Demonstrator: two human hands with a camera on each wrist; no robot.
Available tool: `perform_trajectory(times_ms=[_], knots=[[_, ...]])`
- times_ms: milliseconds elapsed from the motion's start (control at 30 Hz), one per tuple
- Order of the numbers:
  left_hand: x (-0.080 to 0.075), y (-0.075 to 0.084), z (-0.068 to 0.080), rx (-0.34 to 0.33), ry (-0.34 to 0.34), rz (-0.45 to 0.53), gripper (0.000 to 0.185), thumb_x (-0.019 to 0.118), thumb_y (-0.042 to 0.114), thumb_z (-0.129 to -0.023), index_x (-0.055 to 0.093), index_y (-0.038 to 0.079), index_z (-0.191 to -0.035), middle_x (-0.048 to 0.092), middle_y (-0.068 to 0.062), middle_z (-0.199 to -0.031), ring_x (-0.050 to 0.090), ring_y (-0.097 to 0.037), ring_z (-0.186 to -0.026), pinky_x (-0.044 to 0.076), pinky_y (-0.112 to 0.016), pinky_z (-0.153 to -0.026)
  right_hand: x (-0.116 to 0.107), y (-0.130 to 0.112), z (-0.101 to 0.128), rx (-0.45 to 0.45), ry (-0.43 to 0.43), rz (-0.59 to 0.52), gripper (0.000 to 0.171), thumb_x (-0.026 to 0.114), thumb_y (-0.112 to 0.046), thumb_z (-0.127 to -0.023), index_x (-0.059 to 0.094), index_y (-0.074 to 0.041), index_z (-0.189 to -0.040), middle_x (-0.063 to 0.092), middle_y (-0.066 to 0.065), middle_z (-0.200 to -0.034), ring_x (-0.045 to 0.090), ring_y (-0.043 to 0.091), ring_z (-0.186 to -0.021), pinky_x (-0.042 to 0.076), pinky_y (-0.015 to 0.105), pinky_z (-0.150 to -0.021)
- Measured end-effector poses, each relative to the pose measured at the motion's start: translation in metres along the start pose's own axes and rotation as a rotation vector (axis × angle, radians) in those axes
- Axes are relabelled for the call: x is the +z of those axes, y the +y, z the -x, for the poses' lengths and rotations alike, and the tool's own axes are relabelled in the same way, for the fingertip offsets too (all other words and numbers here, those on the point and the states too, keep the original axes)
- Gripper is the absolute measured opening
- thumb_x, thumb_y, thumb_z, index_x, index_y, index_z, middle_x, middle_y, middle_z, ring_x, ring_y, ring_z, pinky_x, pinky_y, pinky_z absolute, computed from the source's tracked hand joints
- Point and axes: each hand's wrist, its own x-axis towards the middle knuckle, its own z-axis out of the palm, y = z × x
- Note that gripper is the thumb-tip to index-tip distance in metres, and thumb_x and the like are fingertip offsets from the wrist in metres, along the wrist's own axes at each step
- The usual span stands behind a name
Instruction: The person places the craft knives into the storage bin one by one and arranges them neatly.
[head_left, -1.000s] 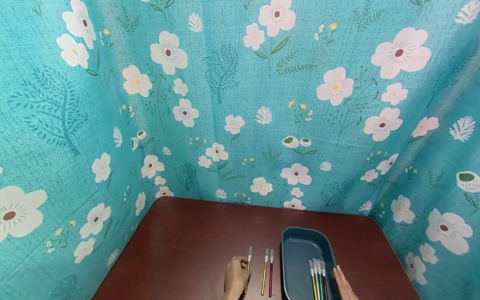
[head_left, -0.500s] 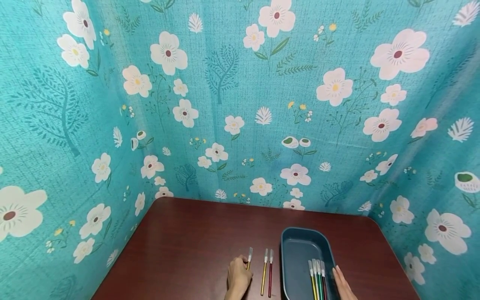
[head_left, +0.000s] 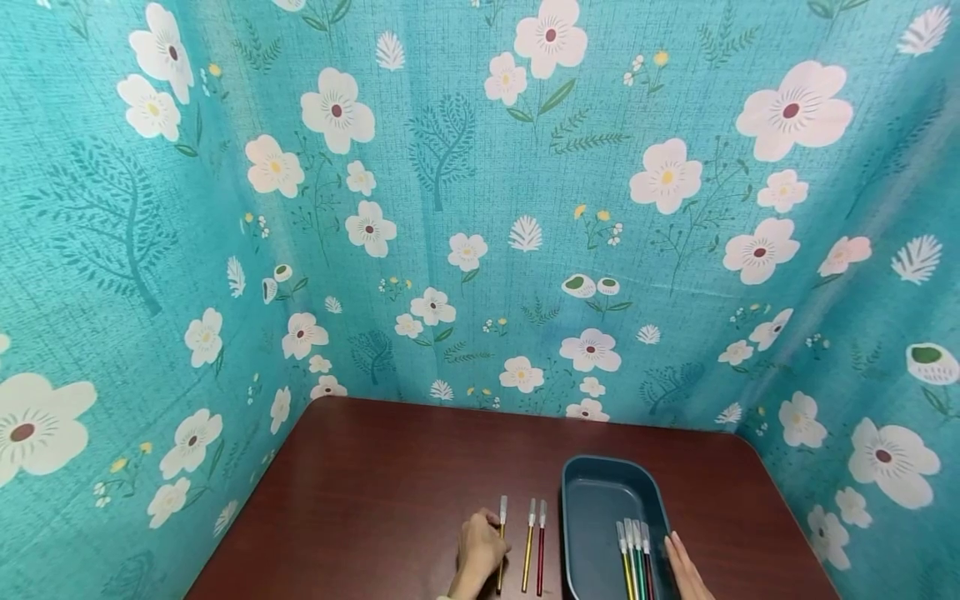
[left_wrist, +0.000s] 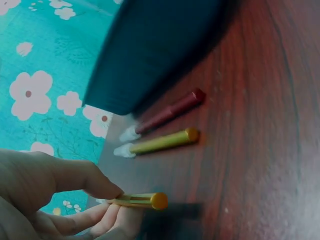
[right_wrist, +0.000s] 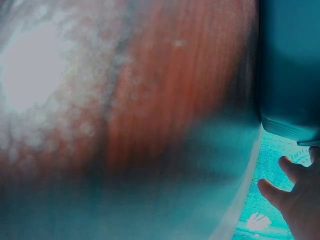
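Observation:
My left hand [head_left: 480, 546] pinches a gold craft knife [left_wrist: 137, 200] with a clear cap between thumb and fingers, close over the table. Its capped end points away from me. Just right of it, a second gold craft knife [head_left: 528, 546] and a red one [head_left: 541, 546] lie side by side, caps pointing the same way. Further right stands a dark blue tray [head_left: 567, 525] with several capped craft knives [head_left: 637, 554] lined up along its right side. At the tray's right wall, my right hand [head_left: 686, 571] rests with straight fingers; the right wrist view shows its fingertips near the tray's corner.
The dark red-brown table [head_left: 390, 483] has rounded far corners. A turquoise flowered curtain [head_left: 465, 292] hangs behind it and along both sides. Glare lies on the table [right_wrist: 175, 75] in the right wrist view.
My left hand has shifted slightly right with the gold craft knife, which now stands a little straighter. The right hand and the tray stay in place.

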Motion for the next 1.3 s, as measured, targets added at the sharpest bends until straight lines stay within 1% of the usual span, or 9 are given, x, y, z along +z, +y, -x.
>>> perform_trajectory(times_ms=[233, 367, 500, 667, 767, 1000, 1167, 1200, 1300], knots=[[0.001, 0.011, -0.003, -0.012, -0.073, 0.201, 0.038, 0.087, -0.012, -0.065, 0.067, 0.006, -0.092, 0.063, 0.003, -0.070, 0.056, -0.009, -0.062, 0.050, -0.030, -0.061, 0.001, 0.003, -0.002, -0.035, 0.015, -0.020, 0.087, 0.063, -0.048, -0.103, 0.012, -0.032, -0.171, 0.002, -0.025, -0.173, 0.007, -0.017, -0.148, 0.013, -0.001, -0.101], [0.004, 0.022, -0.002, 0.006, -0.073, 0.229, 0.038, 0.086, -0.013, -0.064, 0.066, 0.007, -0.090, 0.062, 0.003, -0.069, 0.054, -0.008, -0.062, 0.049, -0.029, -0.061, 0.002, 0.004, -0.002, -0.041, 0.018, -0.018, 0.087, 0.064, -0.048, -0.102, 0.012, -0.032, -0.171, 0.003, -0.025, -0.173, 0.007, -0.017, -0.148, 0.014, -0.001, -0.101], [0.007, 0.032, 0.000, 0.029, -0.079, 0.240, 0.037, 0.084, -0.013, -0.065, 0.067, 0.008, -0.090, 0.063, 0.005, -0.069, 0.053, -0.006, -0.059, 0.048, -0.027, -0.058, 0.002, 0.004, -0.003, -0.042, 0.014, -0.019, 0.089, 0.067, -0.045, -0.101, 0.014, -0.027, -0.171, 0.003, -0.025, -0.173, 0.008, -0.017, -0.148, 0.014, -0.002, -0.100], [0.011, 0.046, 0.001, 0.046, -0.119, 0.358, 0.036, 0.078, -0.017, -0.065, 0.067, 0.007, -0.089, 0.063, 0.004, -0.067, 0.054, -0.004, -0.048, 0.049, -0.024, -0.045, 0.002, 0.004, -0.004, -0.052, 0.029, -0.018, 0.088, 0.067, -0.046, -0.101, 0.016, -0.026, -0.170, 0.005, -0.022, -0.174, 0.009, -0.016, -0.149, 0.015, -0.001, -0.102], [0.014, 0.054, 0.002, 0.052, -0.143, 0.403, 0.035, 0.076, -0.018, -0.066, 0.066, 0.006, -0.089, 0.062, 0.006, -0.066, 0.054, -0.004, -0.044, 0.049, -0.024, -0.041, 0.002, 0.004, -0.005, -0.056, 0.040, -0.015, 0.086, 0.065, -0.047, -0.102, 0.016, -0.028, -0.171, 0.006, -0.021, -0.175, 0.010, -0.016, -0.150, 0.015, 0.000, -0.104], [0.021, 0.073, 0.005, 0.065, -0.149, 0.405, 0.035, 0.075, -0.020, -0.065, 0.064, 0.005, -0.087, 0.057, 0.008, -0.063, 0.051, -0.002, -0.040, 0.048, -0.023, -0.039, 0.003, 0.002, -0.009, -0.064, 0.033, -0.018, 0.082, 0.057, -0.051, -0.105, 0.012, -0.032, -0.171, 0.003, -0.024, -0.174, 0.008, -0.017, -0.148, 0.014, -0.001, -0.101], [0.026, 0.087, 0.008, 0.034, -0.209, 0.454, 0.033, 0.073, -0.020, -0.067, 0.063, 0.005, -0.086, 0.060, 0.006, -0.063, 0.058, -0.008, -0.042, 0.056, -0.034, -0.044, 0.004, 0.004, -0.010, -0.074, 0.034, -0.021, 0.081, 0.055, -0.055, -0.106, 0.011, -0.033, -0.171, 0.003, -0.023, -0.174, 0.008, -0.016, -0.149, 0.014, -0.001, -0.101], [0.027, 0.090, 0.009, 0.026, -0.223, 0.449, 0.033, 0.074, -0.019, -0.068, 0.063, 0.005, -0.087, 0.061, 0.005, -0.063, 0.061, -0.011, -0.042, 0.059, -0.035, -0.051, 0.004, 0.005, -0.010, -0.074, 0.035, -0.019, 0.082, 0.056, -0.054, -0.105, 0.012, -0.033, -0.171, 0.003, -0.022, -0.174, 0.008, -0.016, -0.149, 0.015, -0.001, -0.101], [0.032, 0.098, 0.011, 0.012, -0.260, 0.451, 0.034, 0.073, -0.018, -0.069, 0.062, 0.007, -0.088, 0.063, 0.004, -0.064, 0.066, -0.017, -0.044, 0.061, -0.039, -0.055, 0.004, 0.005, -0.009, -0.054, 0.034, -0.005, 0.088, 0.065, -0.050, -0.102, 0.012, -0.035, -0.170, 0.003, -0.024, -0.174, 0.009, -0.017, -0.148, 0.015, -0.002, -0.100]])
